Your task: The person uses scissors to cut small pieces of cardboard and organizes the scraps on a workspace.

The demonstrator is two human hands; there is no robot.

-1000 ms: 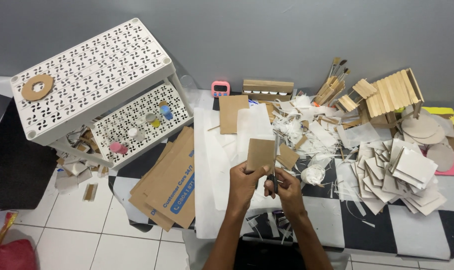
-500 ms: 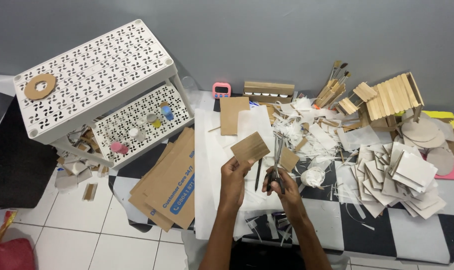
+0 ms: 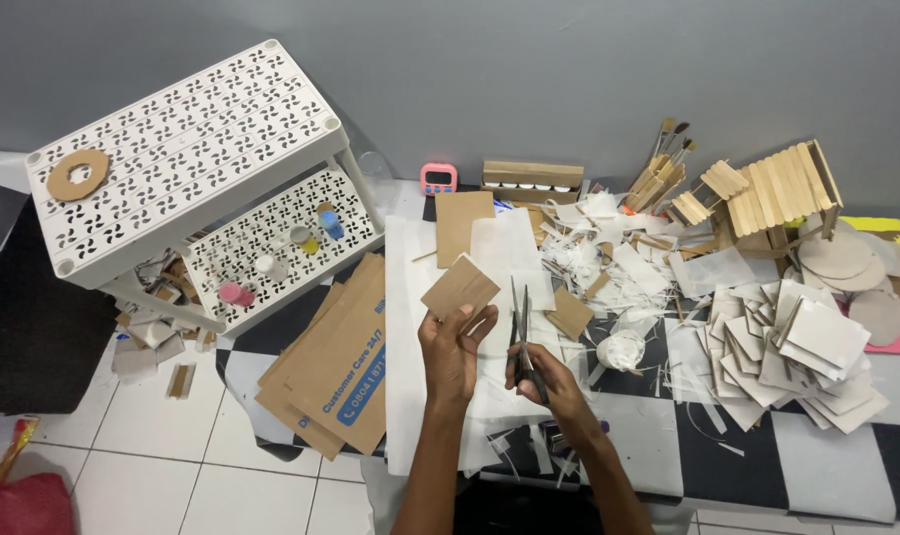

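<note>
- The left hand (image 3: 452, 349) has tilted the cardboard piece (image 3: 460, 287), grip pinching its lower edge above the white paper sheet (image 3: 410, 297).
- The right hand (image 3: 547, 381) holds scissors (image 3: 522, 332), blades nearly shut, now apart from the card: cutting has paused.
- Cardboard scraps (image 3: 796, 347) lie right.

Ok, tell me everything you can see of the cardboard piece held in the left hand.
The cardboard piece is a small, flat, roughly rectangular cut of plain brown board, unprinted on the side that shows. It is held tilted, one corner pointing up, above the white paper sheet. The left hand pinches its lower edge between the fingertips. The scissors in the right hand stand just to its right, blades pointing up, apart from it.
</note>
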